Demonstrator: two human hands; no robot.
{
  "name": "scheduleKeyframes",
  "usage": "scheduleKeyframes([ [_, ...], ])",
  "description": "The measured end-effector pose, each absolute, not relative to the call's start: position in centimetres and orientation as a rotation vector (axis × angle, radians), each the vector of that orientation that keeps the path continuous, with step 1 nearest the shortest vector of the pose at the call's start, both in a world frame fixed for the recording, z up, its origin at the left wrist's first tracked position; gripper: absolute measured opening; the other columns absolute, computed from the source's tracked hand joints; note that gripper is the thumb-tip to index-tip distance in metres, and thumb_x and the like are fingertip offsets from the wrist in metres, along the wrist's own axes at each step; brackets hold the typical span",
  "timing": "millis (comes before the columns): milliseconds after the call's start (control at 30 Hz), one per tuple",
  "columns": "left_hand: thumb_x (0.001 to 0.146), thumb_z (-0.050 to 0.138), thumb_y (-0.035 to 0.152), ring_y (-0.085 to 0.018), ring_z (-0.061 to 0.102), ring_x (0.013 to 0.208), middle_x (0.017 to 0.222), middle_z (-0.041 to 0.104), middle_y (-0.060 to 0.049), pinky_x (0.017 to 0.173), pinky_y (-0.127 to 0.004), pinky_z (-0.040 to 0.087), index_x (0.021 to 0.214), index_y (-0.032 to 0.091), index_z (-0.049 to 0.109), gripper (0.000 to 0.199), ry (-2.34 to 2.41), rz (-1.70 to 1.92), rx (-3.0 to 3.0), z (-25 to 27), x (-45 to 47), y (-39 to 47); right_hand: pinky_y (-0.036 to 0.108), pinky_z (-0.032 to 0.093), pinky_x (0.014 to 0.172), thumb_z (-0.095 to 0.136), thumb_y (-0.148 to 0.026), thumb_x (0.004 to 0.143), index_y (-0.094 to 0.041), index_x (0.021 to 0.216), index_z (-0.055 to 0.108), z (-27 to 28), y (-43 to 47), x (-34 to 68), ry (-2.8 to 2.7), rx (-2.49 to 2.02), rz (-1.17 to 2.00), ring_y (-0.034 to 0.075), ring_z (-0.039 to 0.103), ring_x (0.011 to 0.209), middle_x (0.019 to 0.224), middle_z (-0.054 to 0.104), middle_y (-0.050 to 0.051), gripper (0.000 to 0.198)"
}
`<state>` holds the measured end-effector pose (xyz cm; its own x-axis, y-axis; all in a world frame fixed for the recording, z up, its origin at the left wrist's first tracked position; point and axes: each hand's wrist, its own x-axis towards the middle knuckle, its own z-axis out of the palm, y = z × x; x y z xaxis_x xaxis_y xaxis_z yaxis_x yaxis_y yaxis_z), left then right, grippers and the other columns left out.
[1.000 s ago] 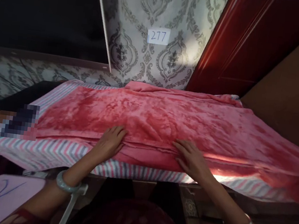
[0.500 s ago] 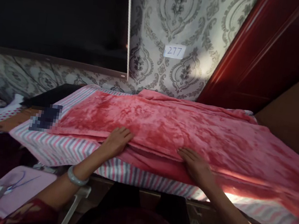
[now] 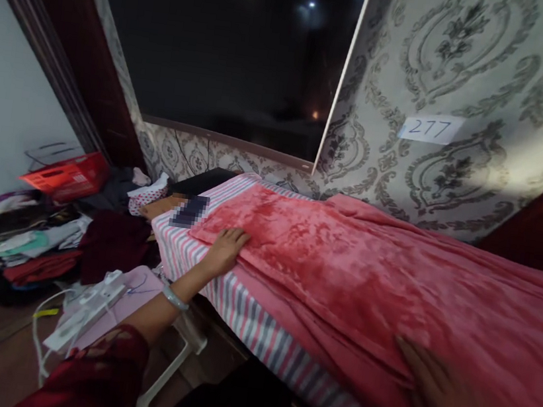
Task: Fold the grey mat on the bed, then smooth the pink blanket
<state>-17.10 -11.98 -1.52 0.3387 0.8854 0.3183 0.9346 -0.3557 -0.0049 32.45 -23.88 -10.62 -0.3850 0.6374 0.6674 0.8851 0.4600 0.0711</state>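
Observation:
A pink plush blanket (image 3: 344,260) lies folded in layers along a long surface, over a striped cloth (image 3: 257,315). My left hand (image 3: 225,251) rests on the blanket's near edge toward its left end, fingers stretched over the pile and thumb hidden. A pale bangle circles that wrist. Farther right, my right hand (image 3: 445,386) lies on the blanket near its front edge, fingers extended and fairly flat. The layers' loose front edges sag between the two hands.
A blurred-out dark item (image 3: 190,211) lies on the striped cloth's left end. A pink stool (image 3: 131,298) bears a white power strip (image 3: 87,313) with cables. Piled clothes (image 3: 41,243) and a red bag (image 3: 68,175) are at left. A large television (image 3: 231,51) hangs behind.
The view has swung left, bringing the clothes pile and red bag into sight. My hands are farther apart along the blanket, the left nearer its left end.

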Motion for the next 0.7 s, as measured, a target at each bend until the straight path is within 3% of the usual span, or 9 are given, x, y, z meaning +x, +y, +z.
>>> scheduleKeyframes([
  [133, 0.076, 0.052, 0.002, -0.035, 0.055, 0.13, 0.138, 0.061, -0.021, 0.107, -0.051, 0.043, 0.135, 0.012, 0.062, 0.061, -1.816, -0.373, -2.264, -0.8, -21.3, -11.2, 0.053, 0.056, 0.087, 0.044, -0.019, 0.088, -0.037, 0.167, 0.02, -9.9, -22.8, 30.3, -2.208, -1.293, -0.581, 0.034, 0.07, 0.11, 0.136, 0.069, 0.008, 0.085],
  [300, 0.079, 0.054, 0.007, -0.035, 0.058, 0.124, 0.133, 0.064, -0.019, 0.103, -0.048, 0.047, 0.128, 0.017, 0.067, 0.052, -2.027, -0.339, -2.069, 0.3, -24.7, -10.8, 0.047, 0.054, 0.094, 0.041, -0.013, 0.09, -0.024, 0.144, 0.061, -9.0, -22.1, 28.7, -2.326, -1.373, -0.581, 0.029, 0.066, 0.12, 0.138, 0.068, 0.008, 0.059],
  [400, 0.08, 0.056, 0.011, -0.036, 0.061, 0.12, 0.126, 0.067, -0.019, 0.102, -0.047, 0.049, 0.121, 0.016, 0.07, 0.044, -2.15, -0.462, -2.0, 1.0, -25.9, -10.6, 0.044, 0.056, 0.094, 0.036, -0.013, 0.093, -0.023, 0.13, 0.071, -8.7, -21.8, 29.2, -2.305, -1.316, -0.517, 0.027, 0.069, 0.114, 0.128, 0.074, 0.007, 0.052],
  [467, 0.08, 0.057, 0.012, -0.034, 0.064, 0.116, 0.119, 0.069, -0.016, 0.102, -0.045, 0.05, 0.116, 0.017, 0.071, 0.039, -2.267, -0.765, -1.968, 1.4, -26.2, -10.4, 0.041, 0.057, 0.092, 0.036, -0.015, 0.094, -0.023, 0.129, 0.072, -8.6, -21.7, 29.8, -2.273, -1.268, -0.472, 0.025, 0.072, 0.108, 0.124, 0.075, 0.007, 0.05],
  [533, 0.075, 0.06, 0.009, -0.03, 0.068, 0.105, 0.104, 0.072, -0.01, 0.098, -0.041, 0.052, 0.111, 0.019, 0.072, 0.039, -2.474, -1.342, -1.884, 1.5, -26.1, -10.0, 0.04, 0.059, 0.09, 0.037, -0.016, 0.095, -0.023, 0.129, 0.072, -8.6, -21.6, 30.1, -2.259, -1.241, -0.457, 0.024, 0.073, 0.105, 0.122, 0.076, 0.006, 0.049],
  [633, 0.07, 0.061, 0.007, -0.022, 0.068, 0.075, 0.076, 0.067, -0.001, 0.08, -0.037, 0.058, 0.113, 0.02, 0.067, 0.045, -2.69, -2.197, -1.572, 1.3, -25.7, -9.5, 0.039, 0.06, 0.088, 0.039, -0.018, 0.096, -0.024, 0.123, 0.074, -9.0, -21.8, 29.9, -2.264, -1.201, -0.501, 0.024, 0.074, 0.104, 0.118, 0.077, 0.005, 0.045],
  [700, 0.069, 0.059, 0.007, -0.019, 0.064, 0.063, 0.069, 0.063, 0.002, 0.071, -0.036, 0.059, 0.111, 0.02, 0.064, 0.045, -2.734, -2.431, -1.445, 1.3, -25.6, -9.4, 0.038, 0.061, 0.087, 0.04, -0.02, 0.097, -0.023, 0.121, 0.075, -9.2, -21.8, 29.6, -2.277, -1.184, -0.544, 0.024, 0.074, 0.105, 0.117, 0.078, 0.006, 0.042],
])
